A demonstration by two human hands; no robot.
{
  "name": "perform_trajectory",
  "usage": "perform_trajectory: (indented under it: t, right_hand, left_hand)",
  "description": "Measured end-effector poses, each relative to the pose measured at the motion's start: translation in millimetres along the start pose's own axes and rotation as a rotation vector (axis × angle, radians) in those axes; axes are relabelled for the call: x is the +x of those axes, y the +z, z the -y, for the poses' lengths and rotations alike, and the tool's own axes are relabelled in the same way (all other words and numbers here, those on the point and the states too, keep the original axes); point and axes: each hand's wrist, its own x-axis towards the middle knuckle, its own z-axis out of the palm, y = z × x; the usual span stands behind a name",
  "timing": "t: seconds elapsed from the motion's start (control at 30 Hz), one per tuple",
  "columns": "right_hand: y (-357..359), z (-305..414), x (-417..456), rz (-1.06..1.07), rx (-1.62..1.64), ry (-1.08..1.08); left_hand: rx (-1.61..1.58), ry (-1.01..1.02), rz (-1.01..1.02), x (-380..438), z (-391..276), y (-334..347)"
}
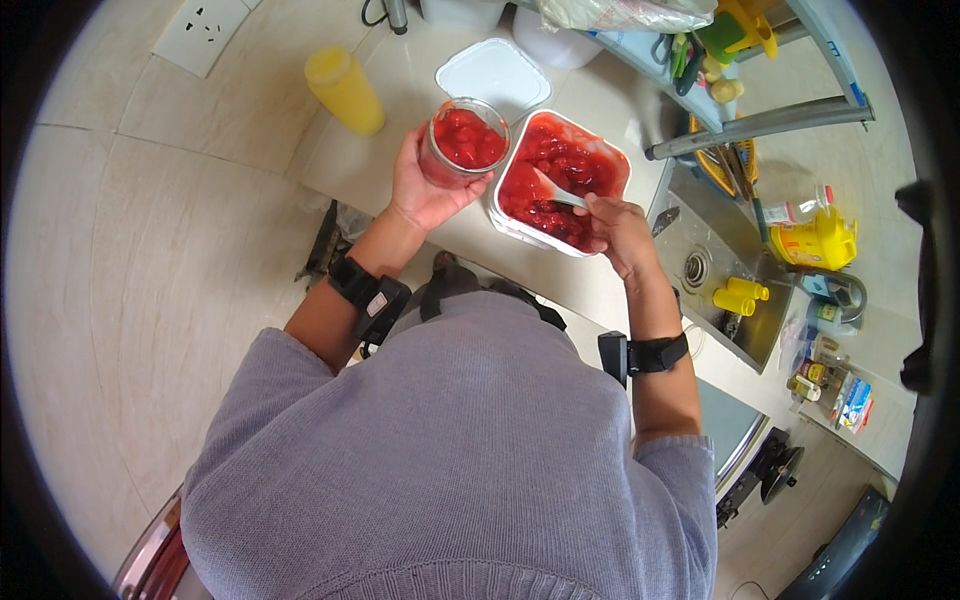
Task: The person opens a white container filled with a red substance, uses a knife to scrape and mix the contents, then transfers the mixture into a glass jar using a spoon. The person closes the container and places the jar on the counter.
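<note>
My left hand (425, 184) holds up a clear round jar (448, 174), tilted a little towards me. Red fruit in syrup (469, 139) fills it to near the rim. To its right, a white square tub (550, 244) stands on the counter with more of the same red fruit (574, 165) inside. The fingers of my right hand (621, 231) grip the handle of a white spoon (564, 196) over the tub. The spoon's bowl lies in the red syrup, so part of it is hidden.
Behind the jar lies a white lid (493, 75). A yellow bottle (346, 91) stands at the left by the wall. On the right is a steel sink (694, 232) with two small yellow bottles (739, 296). A metal-legged rack (765, 130) overhangs the counter's back right.
</note>
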Motion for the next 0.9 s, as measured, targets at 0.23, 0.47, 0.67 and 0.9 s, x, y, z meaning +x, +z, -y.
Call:
perform_trajectory:
  t: [0.23, 0.47, 0.67, 0.9]
  right_hand:
    - [-30, 18, -36, -0.235, -0.175, -0.221]
    - [-27, 58, -83, -0.274, -0.052, -0.326]
    - [19, 84, -120, -0.218, -0.112, -0.546]
    - [47, 60, -104, -0.357, -0.720, -0.882]
  left_hand:
    - [0.070, 0.004, 0.076, 5, 1, 3]
    - [0.104, -0.052, 0.189, 14, 12, 18]
    - [0.106, -0.081, 0.133, 14, 27, 47]
    - [0.113, -0.136, 0.211, 12, 41, 61]
